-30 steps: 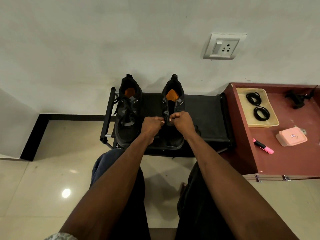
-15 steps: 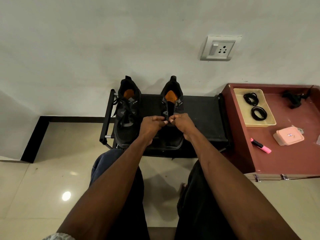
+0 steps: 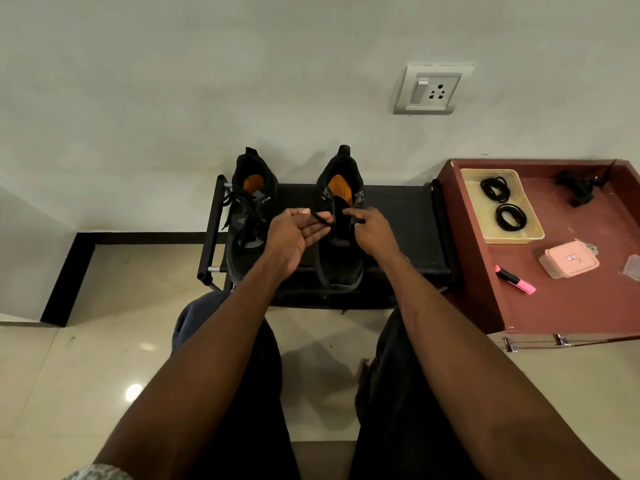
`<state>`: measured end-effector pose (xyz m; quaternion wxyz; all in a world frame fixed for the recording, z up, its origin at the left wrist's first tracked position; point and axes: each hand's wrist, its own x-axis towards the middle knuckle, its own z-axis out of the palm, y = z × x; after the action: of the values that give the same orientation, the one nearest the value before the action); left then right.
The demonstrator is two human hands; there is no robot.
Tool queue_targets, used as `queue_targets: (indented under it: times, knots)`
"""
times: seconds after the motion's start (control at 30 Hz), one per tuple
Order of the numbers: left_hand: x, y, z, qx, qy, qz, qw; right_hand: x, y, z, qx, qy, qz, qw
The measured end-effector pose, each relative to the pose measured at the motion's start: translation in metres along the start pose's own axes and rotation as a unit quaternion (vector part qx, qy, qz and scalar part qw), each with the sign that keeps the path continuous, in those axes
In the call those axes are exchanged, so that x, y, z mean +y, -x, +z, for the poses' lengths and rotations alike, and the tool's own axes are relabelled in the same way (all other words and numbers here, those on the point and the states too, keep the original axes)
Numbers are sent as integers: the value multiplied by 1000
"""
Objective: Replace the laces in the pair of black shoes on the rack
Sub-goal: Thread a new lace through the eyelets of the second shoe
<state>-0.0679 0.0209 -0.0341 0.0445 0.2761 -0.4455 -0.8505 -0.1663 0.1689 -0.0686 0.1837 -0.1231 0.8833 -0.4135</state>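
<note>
two black shoes stand side by side on the black rack, toes toward the person. over the right shoe, the left hand lies palm up, fingers loose, a black lace across them. the right hand pinches the lace's other end. the left shoe is laced. beside the rack, a tray holds coiled laces.
</note>
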Motion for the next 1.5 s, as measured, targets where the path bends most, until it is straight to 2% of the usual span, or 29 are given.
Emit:
queue_targets:
  times: [0.03,0.1,0.13,0.17,0.2,0.27,0.3,0.33,0.37,0.4,0.43,0.47,0.5,0.53,0.57,0.6,0.63,0.67,0.73,0.8,0.93,1.03,1.1,1.17,1.23,1.3,1.37,1.43,1.5]
  knots:
    - [9,6,-4,-41,15,-20,999,0,0,-2,3,-13,7,1000]
    - [22,17,-16,-145,-32,-100,984,2,1,-6,3,-41,19,999]
    - [26,22,-20,-211,-91,-155,961,1,3,-8,1,-53,25,998]
    - [26,28,-25,-281,-160,-216,921,1,4,-9,-3,-62,27,998]
    - [21,34,-28,-348,-236,-280,863,0,4,-9,-5,-67,30,997]
    - [2,49,-29,-456,-363,-403,706,0,5,-10,-8,-78,37,996]
    - [-10,54,-27,-484,-403,-450,632,0,5,-11,-10,-86,43,995]
    - [-21,58,-26,-493,-433,-482,581,-1,5,-12,-13,-92,51,994]
    - [-29,60,-25,-488,-456,-494,556,-1,5,-13,-15,-96,57,994]
    - [-32,59,-23,-477,-477,-489,553,-2,6,-13,-19,-98,60,993]
    - [-30,56,-23,-462,-494,-467,570,-2,7,-14,-22,-100,61,993]
    - [-26,50,-21,-436,-502,-428,612,-2,8,-15,-23,-102,63,992]
    - [-22,42,-18,-396,-490,-374,681,-3,9,-17,-25,-104,64,992]
    - [-17,35,-15,-337,-455,-305,766,-3,10,-18,-28,-104,64,992]
    - [-14,28,-11,-257,-412,-224,845,-3,10,-18,-32,-102,64,992]
    - [-11,21,-7,-165,-376,-140,901,-3,10,-18,-33,-100,65,992]
    - [-11,13,-5,-73,-364,-58,927,-2,10,-18,-34,-100,68,992]
    - [-13,4,-4,1,-379,8,925,-3,9,-18,-33,-102,71,992]
    - [-21,-8,-3,64,-445,58,892,-3,9,-17,-32,-102,74,992]
    - [-30,-14,-2,59,-486,54,870,-4,11,-17,-32,-98,75,992]
    - [-37,-15,0,21,-562,94,821,-6,14,-18,-35,-97,76,992]
    - [-28,-9,-2,-52,-587,56,806,-3,13,-17,-37,-88,72,993]
    - [-20,0,-5,-158,-606,-15,780,-3,12,-17,-37,-84,66,994]
    - [-19,11,-10,-259,-640,-111,715,-4,13,-18,-38,-83,63,994]
    - [-26,22,-15,-322,-687,-206,618,-4,12,-17,-39,-83,62,994]
    - [-37,29,-20,-351,-717,-286,529,-4,10,-16,-41,-80,62,994]
    - [-45,33,-25,-357,-741,-337,458,-4,10,-16,-49,-76,62,994]
    - [-44,36,-25,-348,-755,-358,425,-5,12,-18,-55,-72,60,994]
    - [-39,31,-26,-303,-774,-334,444,-5,13,-19,-63,-64,54,994]
